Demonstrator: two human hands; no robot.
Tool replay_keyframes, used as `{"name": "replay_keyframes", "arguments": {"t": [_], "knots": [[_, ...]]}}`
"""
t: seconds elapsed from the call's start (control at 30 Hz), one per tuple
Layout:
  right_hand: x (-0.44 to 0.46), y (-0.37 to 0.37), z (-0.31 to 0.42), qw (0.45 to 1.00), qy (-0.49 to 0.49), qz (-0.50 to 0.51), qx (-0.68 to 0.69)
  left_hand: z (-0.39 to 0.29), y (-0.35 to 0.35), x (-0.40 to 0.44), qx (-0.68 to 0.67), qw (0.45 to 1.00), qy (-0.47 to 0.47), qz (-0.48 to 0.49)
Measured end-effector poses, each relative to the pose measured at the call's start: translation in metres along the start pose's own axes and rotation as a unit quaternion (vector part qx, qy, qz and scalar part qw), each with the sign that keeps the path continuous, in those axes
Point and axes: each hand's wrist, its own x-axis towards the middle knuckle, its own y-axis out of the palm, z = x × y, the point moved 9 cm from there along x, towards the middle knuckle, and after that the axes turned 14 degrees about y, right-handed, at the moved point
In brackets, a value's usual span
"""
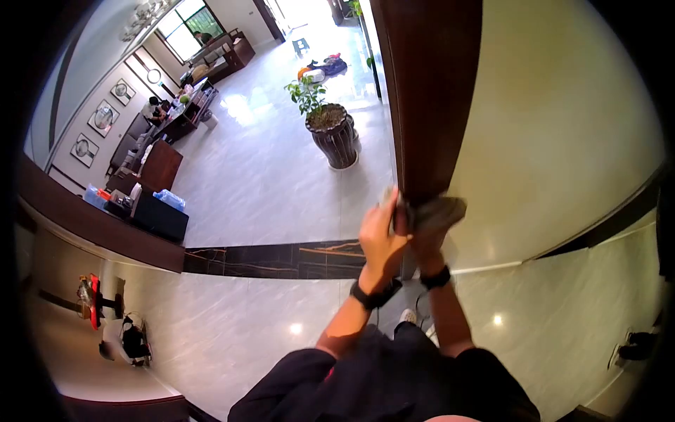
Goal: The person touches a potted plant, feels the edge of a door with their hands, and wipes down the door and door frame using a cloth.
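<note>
A dark brown door frame stands upright in front of me. Against its lower visible part is a grey-brown cloth, bunched and somewhat blurred. My right hand is closed on this cloth, its fingers mostly covered by it. Close beside it, my left hand is at the frame's left edge with bent fingers; it appears to grip part of the same cloth, though the fingertips are blurred. Each wrist wears a black band.
Through the doorway, a potted plant stands on the pale tiled floor. A dark stone threshold crosses the opening. Left are a dark cabinet and a table with seated people; a stool stands farther back. A cream wall is at right.
</note>
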Motion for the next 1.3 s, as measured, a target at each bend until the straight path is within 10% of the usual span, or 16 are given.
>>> {"name": "replay_keyframes", "arguments": {"t": [0.27,1.3], "knots": [[0.133,-0.096,0.134,0.994,-0.092,-0.054,-0.003,-0.066,-0.024,0.114,-0.042,0.979,0.181,-0.084],[-0.009,0.031,-0.010,0.984,-0.018,0.124,0.125,-0.002,0.024,-0.011,-0.016,0.995,0.097,-0.027]]}}
